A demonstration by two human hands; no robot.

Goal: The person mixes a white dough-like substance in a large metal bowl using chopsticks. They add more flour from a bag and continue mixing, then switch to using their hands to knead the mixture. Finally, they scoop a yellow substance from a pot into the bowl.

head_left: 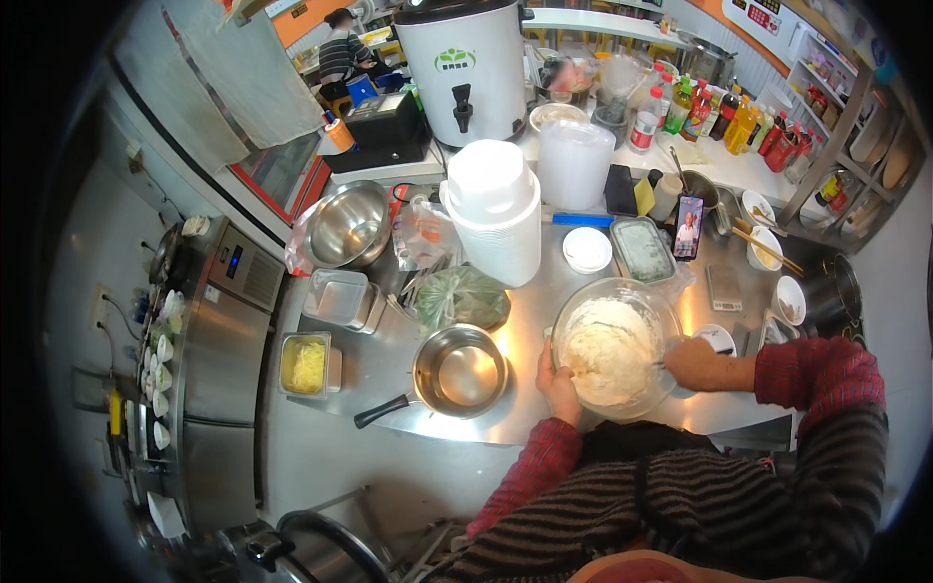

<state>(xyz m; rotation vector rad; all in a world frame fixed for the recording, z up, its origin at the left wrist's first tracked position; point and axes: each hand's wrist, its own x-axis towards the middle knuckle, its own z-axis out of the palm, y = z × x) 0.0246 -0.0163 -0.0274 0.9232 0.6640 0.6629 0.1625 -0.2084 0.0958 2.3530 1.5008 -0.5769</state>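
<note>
A large clear mixing bowl [660, 291] stands near the front edge of the steel worktable. Inside lies a pale, lumpy flour dough [609, 353], with drier flour toward the far side. My left hand [560, 382] grips the bowl's left rim, thumb over the edge. At the right rim, my right hand [696, 364] is closed around the handle of a thin utensil that reaches into the dough; its far end is buried, so its kind is unclear. Left of the bowl sits an empty steel saucepan [461, 372] with a black handle.
A steel pan of yellow shreds [307, 368], a bag of greens [459, 295] and stacked white containers [496, 218] stand to the left. Beyond the bowl are a lidded tray [643, 250], a phone [687, 227] and a scale [723, 286]. A person [342, 51] sits in the background.
</note>
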